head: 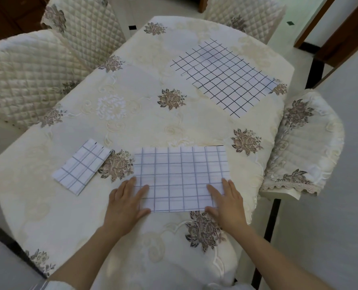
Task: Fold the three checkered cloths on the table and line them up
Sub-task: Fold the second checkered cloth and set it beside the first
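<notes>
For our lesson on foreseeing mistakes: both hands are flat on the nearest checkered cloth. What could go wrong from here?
1. The left hand and right hand press only the near corners of the near cloth; its free far edge may skew in folding.
2. The folded cloth lies angled, so the row may end crooked.
3. The far cloth lies near the table edge and might slide off if tugged.

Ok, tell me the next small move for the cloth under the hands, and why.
Probably fold the middle cloth across, right end over to the left. The left hand and right hand lie flat on its near corners, and it is a wide rectangle, far larger than the folded cloth beside it.
</notes>
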